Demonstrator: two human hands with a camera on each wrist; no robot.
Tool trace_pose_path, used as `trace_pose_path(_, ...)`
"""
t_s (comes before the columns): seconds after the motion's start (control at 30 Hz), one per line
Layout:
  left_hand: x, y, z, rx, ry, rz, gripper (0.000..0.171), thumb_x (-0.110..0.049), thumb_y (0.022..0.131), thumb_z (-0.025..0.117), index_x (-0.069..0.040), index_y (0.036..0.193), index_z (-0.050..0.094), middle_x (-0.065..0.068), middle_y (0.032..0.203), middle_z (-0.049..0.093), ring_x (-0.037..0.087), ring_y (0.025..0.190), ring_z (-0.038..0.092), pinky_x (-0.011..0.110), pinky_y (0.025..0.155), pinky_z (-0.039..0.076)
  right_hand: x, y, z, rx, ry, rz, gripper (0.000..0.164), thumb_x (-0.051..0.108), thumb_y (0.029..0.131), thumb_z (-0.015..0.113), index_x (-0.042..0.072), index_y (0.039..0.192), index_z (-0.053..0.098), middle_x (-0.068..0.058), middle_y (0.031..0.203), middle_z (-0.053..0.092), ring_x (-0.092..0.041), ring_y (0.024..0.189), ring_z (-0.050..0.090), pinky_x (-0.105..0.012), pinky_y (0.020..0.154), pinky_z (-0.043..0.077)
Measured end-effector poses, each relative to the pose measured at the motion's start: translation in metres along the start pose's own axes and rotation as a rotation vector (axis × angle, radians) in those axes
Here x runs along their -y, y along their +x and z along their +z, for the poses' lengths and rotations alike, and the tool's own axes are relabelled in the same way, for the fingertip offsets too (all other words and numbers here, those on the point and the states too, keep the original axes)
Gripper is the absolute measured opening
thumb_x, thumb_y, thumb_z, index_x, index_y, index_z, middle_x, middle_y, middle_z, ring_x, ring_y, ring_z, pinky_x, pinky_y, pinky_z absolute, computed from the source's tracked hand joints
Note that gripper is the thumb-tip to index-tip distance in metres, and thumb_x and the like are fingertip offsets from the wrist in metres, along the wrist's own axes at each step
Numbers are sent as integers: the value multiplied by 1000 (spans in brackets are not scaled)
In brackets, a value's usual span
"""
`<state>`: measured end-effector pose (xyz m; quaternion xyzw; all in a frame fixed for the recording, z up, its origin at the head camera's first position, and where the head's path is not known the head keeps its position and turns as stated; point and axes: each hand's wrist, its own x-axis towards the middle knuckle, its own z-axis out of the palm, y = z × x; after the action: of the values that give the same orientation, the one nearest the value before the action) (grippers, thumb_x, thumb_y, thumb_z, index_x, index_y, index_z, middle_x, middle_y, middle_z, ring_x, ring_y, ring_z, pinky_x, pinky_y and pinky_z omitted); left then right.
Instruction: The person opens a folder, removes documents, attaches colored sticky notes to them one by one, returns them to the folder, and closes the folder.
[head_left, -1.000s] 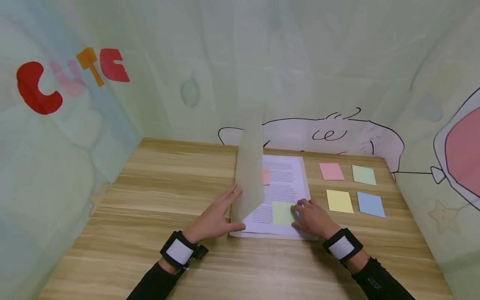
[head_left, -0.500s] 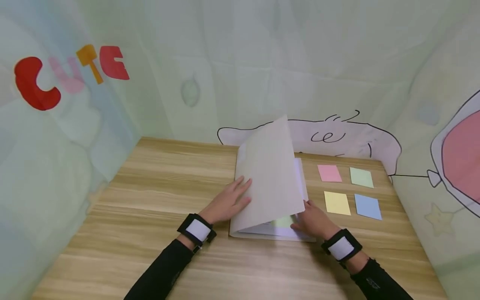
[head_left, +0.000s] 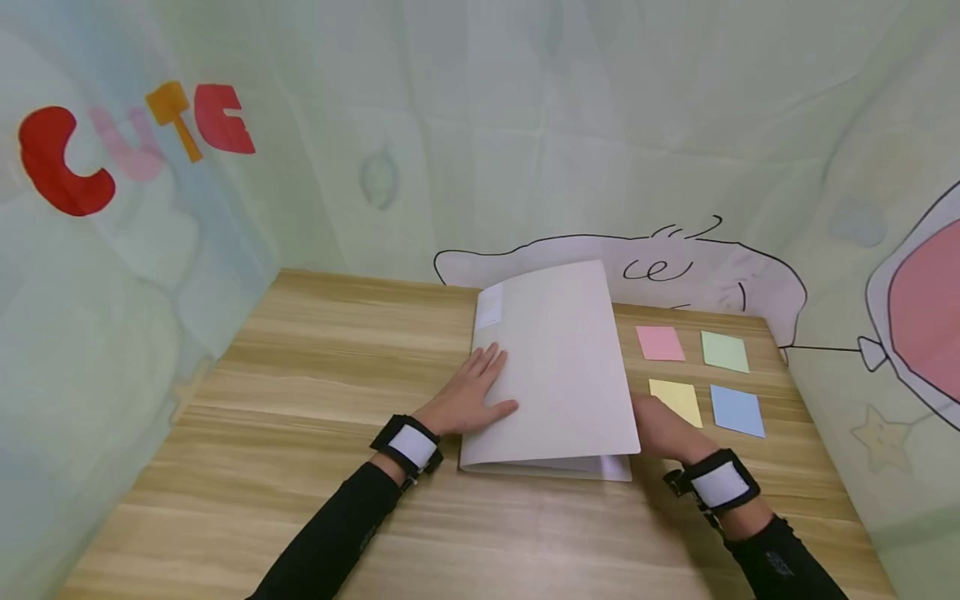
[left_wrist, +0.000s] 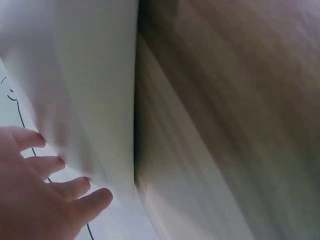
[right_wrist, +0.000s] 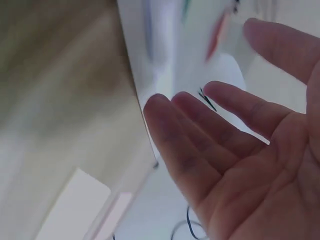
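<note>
A pale paper folder [head_left: 555, 358] lies on the table with its cover partly lowered, leaving a gap along the near and right edges. A small white label [head_left: 490, 306] sits at the cover's upper left. My left hand [head_left: 468, 400] rests on the cover beside the spine, fingers spread; in the left wrist view its fingertips reach the pale cover [left_wrist: 100, 75]. At the folder's right edge is my right hand [head_left: 667, 429], its fingers hidden behind the cover in the head view. The right wrist view shows that hand's fingers [right_wrist: 175, 135] loosely extended, holding nothing, beside the folder's inner sheets.
Right of the folder lie a pink sticky note [head_left: 660, 343], a green one [head_left: 724, 352], a yellow one [head_left: 677, 403] and a blue one [head_left: 737, 410]. The wooden table [head_left: 337, 358] meets a printed cloth backdrop [head_left: 480, 125] at the back and sides.
The cover has swung from upright over to the right, hiding the printed pages and the green and pink notes inside. My left hand has shifted right onto the cover; the right hand has moved slightly right.
</note>
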<state>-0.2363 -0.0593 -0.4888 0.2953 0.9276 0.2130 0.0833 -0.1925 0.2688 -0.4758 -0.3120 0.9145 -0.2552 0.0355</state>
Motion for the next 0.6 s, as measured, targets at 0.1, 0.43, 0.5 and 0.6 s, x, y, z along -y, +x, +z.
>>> trace_pose_path(0.1, -2, 2, 0, 7, 12, -5, 85, -58, 93, 43, -3, 150, 14, 14, 156, 5, 32, 142, 2, 41, 113, 8, 0, 0, -12, 13, 25, 151, 27, 8, 91, 60, -2, 116, 60, -15, 105, 65, -29, 93, 64, -41, 76, 52)
trace_pose_path(0.43, -11, 9, 3, 59, 145, -12, 85, -58, 93, 43, 0, 149, 18, 17, 155, 10, 37, 141, 4, 42, 112, 10, 11, 7, -23, -53, -13, 377, 34, 9, 97, 50, -14, 122, 52, -31, 119, 53, -43, 105, 55, -52, 83, 47)
trace_pose_path(0.5, -13, 10, 3, 78, 173, -19, 84, -58, 93, 43, 0, 149, 19, 17, 155, 11, 37, 141, 4, 43, 112, 10, 15, 13, -16, -38, -28, 389, 37, 12, 95, 54, -13, 122, 52, -32, 120, 51, -43, 108, 54, -52, 85, 45)
trace_pose_path(0.6, -16, 12, 4, 103, 211, -36, 83, -58, 93, 44, -1, 149, 20, 17, 155, 12, 38, 141, 6, 44, 112, 12, 21, 21, 0, -2, -53, 380, 45, 20, 92, 60, -8, 126, 52, -31, 127, 47, -43, 116, 48, -53, 92, 41)
